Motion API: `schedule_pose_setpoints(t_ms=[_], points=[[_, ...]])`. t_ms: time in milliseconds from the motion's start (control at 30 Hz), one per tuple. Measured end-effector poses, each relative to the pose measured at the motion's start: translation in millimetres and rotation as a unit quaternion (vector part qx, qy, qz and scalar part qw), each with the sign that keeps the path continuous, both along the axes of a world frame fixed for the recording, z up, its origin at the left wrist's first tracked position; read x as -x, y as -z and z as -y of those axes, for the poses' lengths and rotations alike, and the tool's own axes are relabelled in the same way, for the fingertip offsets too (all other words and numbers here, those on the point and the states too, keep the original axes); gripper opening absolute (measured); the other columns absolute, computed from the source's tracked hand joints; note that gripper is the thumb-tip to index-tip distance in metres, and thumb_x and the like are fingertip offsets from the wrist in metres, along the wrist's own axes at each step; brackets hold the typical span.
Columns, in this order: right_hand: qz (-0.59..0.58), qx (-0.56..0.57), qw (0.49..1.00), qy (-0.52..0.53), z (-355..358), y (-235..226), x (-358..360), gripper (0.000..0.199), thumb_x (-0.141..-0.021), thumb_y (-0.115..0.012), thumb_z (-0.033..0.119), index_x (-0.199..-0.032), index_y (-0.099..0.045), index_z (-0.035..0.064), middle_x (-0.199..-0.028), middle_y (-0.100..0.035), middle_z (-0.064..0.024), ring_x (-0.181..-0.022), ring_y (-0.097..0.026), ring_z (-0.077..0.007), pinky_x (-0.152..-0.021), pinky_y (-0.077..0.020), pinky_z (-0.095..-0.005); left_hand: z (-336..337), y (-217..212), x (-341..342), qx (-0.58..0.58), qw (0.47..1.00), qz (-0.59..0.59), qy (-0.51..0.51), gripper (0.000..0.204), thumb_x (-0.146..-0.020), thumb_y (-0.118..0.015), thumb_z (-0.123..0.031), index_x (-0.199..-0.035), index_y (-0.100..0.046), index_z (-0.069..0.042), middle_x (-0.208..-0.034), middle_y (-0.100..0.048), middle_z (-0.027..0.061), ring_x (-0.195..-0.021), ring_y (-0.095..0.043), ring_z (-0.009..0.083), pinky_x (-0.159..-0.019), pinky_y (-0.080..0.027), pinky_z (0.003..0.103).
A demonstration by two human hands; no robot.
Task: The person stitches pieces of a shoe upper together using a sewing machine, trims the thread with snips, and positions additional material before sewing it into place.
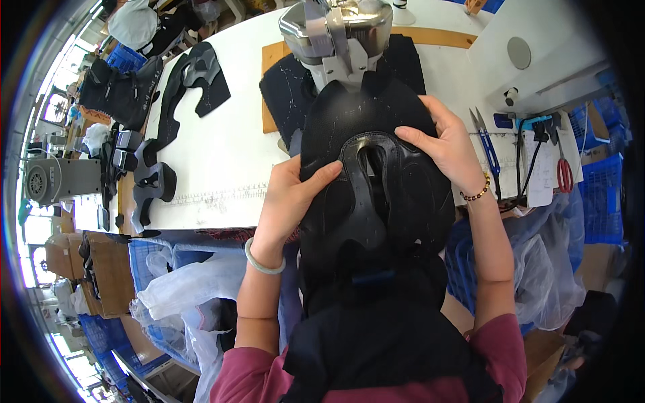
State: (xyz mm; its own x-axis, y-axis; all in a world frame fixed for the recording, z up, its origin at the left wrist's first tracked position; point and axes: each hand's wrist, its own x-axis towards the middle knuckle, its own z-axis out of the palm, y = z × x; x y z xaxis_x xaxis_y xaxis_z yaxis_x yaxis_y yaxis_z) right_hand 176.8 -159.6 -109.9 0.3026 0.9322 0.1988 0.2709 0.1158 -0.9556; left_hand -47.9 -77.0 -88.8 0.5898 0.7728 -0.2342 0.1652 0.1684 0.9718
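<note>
Black stitched piece [361, 218] is between both hands: left hand [287, 198] grasps its left edge, right hand [446, 146] its upper right edge, thumbs on top; far end near metal machine [336, 33].

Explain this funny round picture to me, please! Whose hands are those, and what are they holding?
There's no robot here. A person wears a camera on their head, looking down, and its very wide lens bends straight edges. Those are the person's own left hand and right hand. Together they hold a curved black piece by its sides, in front of a shiny metal machine. On the white table, more black cut shapes lie to the left. To the right are blue-handled scissors and red-handled scissors.
</note>
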Motion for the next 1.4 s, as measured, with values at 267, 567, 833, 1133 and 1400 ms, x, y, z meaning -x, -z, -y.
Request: schedule_pose_setpoints(t_ms=[267,567,833,1133,1400], points=[[0.298,-0.125,0.933,0.159,27.9,-24.1,25.9,0.027,-0.075,-0.070,0.004,-0.101,-0.060,0.0058,-0.091,-0.057,-0.0071,-0.075,-0.053,-0.0175,-0.066,-0.0446,-0.0263,-1.4,5.1,1.1,0.038,0.999,0.030,0.000,0.022,-0.085,-0.066,-0.015,-0.093,-0.063,0.007,-0.078,-0.065,0.0026,-0.067,-0.058,0.0043,-0.057,-0.047,0.018],[0.238,-0.004,0.970,-0.052,48.8,-9.8,55.8,0.019,-0.074,-0.073,0.014,-0.089,-0.062,0.0087,-0.087,-0.053,-0.0040,-0.079,-0.050,-0.0210,-0.071,-0.0406,-0.0302,-3.9,6.1,-0.7,0.008,1.000,0.019,0.019,0.021,-0.086,-0.065,-0.015,-0.089,-0.062,0.006,-0.074,-0.064,0.0025,-0.065,-0.057,0.0042,-0.055,-0.046,0.020],[0.148,-0.029,0.989,-0.002,47.8,-4.6,52.5,0.021,-0.075,-0.073,0.012,-0.092,-0.060,0.0073,-0.087,-0.052,-0.0013,-0.070,-0.045,-0.0116,-0.061,-0.0375,-0.0236,-3.9,4.9,3.4,0.019,0.999,0.023,0.018,0.021,-0.085,-0.066,-0.015,-0.089,-0.062,0.006,-0.077,-0.065,0.0037,-0.066,-0.058,0.0049,-0.056,-0.047,0.020],[0.064,0.062,0.980,0.178,72.1,0.8,6.1,0.035,-0.079,-0.073,0.016,-0.105,-0.053,0.0033,-0.085,-0.051,0.0015,-0.056,-0.034,-0.0021,-0.052,-0.0290,-0.0171,-5.6,7.9,2.5,0.063,0.997,0.043,0.023,0.023,-0.085,-0.066,-0.015,-0.092,-0.062,0.006,-0.078,-0.065,0.0035,-0.067,-0.058,0.0052,-0.059,-0.047,0.020],[-0.071,0.156,0.984,0.052,84.0,4.7,0.1,0.032,-0.078,-0.075,0.020,-0.082,-0.047,0.0065,-0.065,-0.047,0.0062,-0.057,-0.036,0.0010,-0.049,-0.0269,-0.0171,-8.6,1.9,6.6,0.066,0.996,0.057,0.013,0.024,-0.084,-0.067,-0.015,-0.095,-0.063,0.006,-0.082,-0.066,0.0060,-0.068,-0.060,0.0074,-0.061,-0.049,0.020]])
